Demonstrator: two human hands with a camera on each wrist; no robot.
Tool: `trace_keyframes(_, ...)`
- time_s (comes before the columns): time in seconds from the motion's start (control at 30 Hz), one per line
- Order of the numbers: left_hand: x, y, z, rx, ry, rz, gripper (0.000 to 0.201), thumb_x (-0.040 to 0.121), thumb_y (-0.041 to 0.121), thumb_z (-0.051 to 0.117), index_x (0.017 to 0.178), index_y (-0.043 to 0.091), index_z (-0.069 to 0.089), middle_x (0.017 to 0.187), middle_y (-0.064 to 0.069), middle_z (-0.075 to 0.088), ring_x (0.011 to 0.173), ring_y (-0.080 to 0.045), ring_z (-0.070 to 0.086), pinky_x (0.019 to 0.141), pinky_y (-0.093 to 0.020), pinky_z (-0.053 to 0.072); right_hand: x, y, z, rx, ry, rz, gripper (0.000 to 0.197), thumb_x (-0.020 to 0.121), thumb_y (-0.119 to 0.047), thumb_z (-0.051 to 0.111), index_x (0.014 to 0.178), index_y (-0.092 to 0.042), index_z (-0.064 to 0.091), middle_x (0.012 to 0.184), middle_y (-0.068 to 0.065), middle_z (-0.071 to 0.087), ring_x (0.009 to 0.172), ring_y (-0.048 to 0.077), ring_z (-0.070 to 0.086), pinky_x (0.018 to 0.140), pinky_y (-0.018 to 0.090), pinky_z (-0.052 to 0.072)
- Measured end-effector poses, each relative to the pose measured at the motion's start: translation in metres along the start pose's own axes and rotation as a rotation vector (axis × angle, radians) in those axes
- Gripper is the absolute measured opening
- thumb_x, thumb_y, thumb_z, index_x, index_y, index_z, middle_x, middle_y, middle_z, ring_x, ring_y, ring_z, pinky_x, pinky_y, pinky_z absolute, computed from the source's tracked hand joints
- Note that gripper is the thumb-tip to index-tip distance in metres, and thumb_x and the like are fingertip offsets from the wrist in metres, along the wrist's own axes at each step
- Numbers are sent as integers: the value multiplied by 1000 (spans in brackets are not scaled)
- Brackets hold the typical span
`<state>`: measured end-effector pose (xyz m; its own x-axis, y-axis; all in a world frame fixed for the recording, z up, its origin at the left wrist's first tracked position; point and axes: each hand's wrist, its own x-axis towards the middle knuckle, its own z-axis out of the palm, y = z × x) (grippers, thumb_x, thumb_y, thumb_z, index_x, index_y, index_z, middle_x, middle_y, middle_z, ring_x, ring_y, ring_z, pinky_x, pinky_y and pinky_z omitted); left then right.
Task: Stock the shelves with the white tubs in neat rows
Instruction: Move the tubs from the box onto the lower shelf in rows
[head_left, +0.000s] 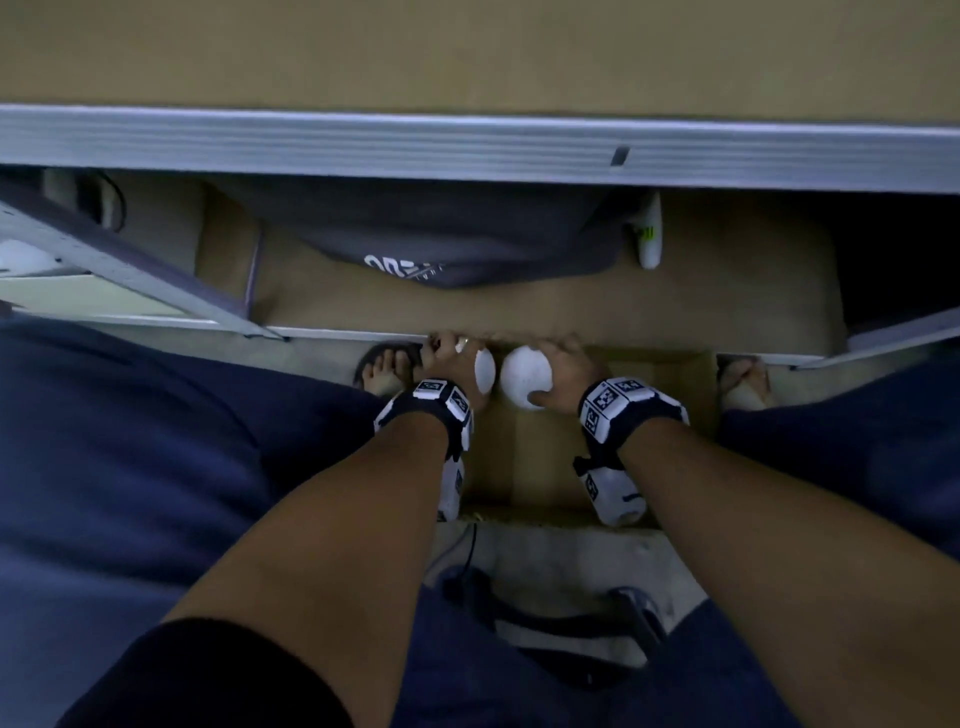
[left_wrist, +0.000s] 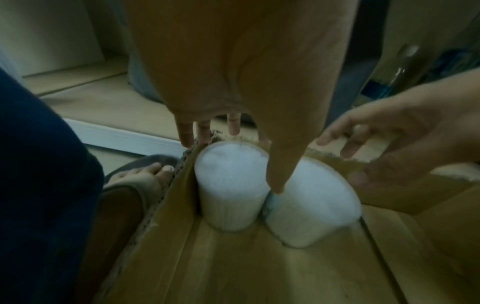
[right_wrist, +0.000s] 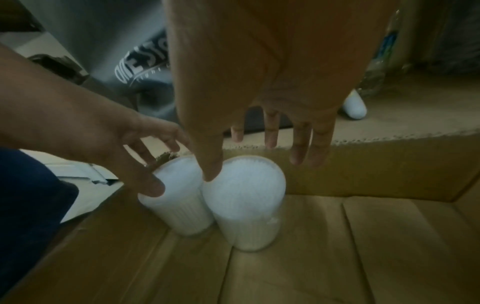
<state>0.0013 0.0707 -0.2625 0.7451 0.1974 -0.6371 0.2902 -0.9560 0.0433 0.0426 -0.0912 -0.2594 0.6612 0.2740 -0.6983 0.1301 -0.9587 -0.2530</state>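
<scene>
Picking-up step, I reckon. Left hand (head_left: 451, 358) is spread loose over the left tub (left_wrist: 228, 185), not gripping yet. Right hand (head_left: 563, 371) likewise over the right tub (right_wrist: 246, 201). Both tubs stand touching in the cardboard box (right_wrist: 337, 236). Next: close fingers, lift straight.

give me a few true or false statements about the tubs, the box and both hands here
1. Two round white plastic tubs stand upright in the brown cardboard box. True.
2. The tubs sit far apart. False: they stand side by side, apparently touching.
3. The left hand reaches over the left tub. True.
4. The right hand is a closed fist. False: its fingers are spread over the right tub.
5. The box is packed full. False: only two tubs show; much of the floor is bare.
</scene>
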Motion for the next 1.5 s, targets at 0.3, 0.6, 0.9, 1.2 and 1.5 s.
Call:
trace_keyframes(0.3, 16, 4, 23, 80, 162, -1, 73, 33, 60, 79, 103, 45, 67, 101, 0, 68, 80, -29, 68, 68, -42, 56, 15, -12, 29, 59, 45, 7, 88, 63, -30, 84, 137, -35, 36, 147, 7, 12, 118, 40, 44, 94, 39, 47)
trace_keyframes(0.6, 10, -3, 15, 49, 107, 38, 66, 77, 39, 67, 135, 36, 37, 142, -10, 29, 125, -38, 38, 103, -52, 32, 12, -24, 26, 56, 83, 27, 84, 61, -15, 83, 132, -31, 40, 142, 9, 17, 110, 40, 50, 88, 41, 55)
trace_keyframes(0.9, -26, 4, -48, -47, 29, 55, 73, 62, 39, 71, 126, 36, 36, 130, -10, 40, 125, -40, 39, 101, -54, 37, -27, -35, -32, 36, 28, 9, 75, 74, -19, 71, 136, -34, 32, 143, 9, 21, 130, 41, 31, 99, 46, 44)
trace_keyframes(1.2, -83, 5, -137, -91, 100, 127, 94, 50, 42, 82, 132, 34, 36, 128, -9, 41, 123, -37, 40, 99, -47, 44, -107, -54, -114, -107, 157, -90, 91, 63, -31, 81, 140, -35, 31, 138, 10, 29, 124, 42, 36, 92, 45, 45)
trace_keyframes(1.5, -165, 5, -220, -67, 199, 211, 89, 59, 44, 81, 136, 35, 38, 132, -6, 43, 123, -31, 40, 95, -42, 47, -190, -67, -179, -73, 250, -153, 90, 65, -37, 80, 140, -39, 31, 134, 7, 32, 123, 36, 35, 87, 46, 49)
